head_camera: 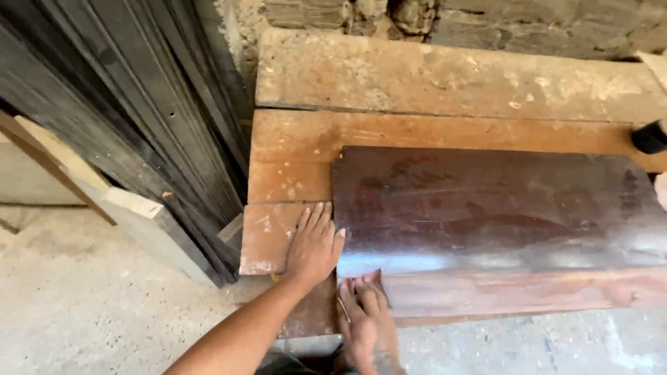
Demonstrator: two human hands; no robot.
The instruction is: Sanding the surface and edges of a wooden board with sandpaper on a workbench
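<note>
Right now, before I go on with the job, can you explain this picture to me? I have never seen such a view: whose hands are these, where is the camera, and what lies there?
There is no machine here, only one picture from a camera worn on a person's head, looking down at that person's own bare hands. The left hand lies flat, fingers spread, at the left end of a dark glossy board. The right hand touches the board's near corner; whether it holds anything small is unclear. The board rests on rough wooden planks, stacked before a stone wall. To the left, dark boards lean upright. Below is a concrete floor.
</note>
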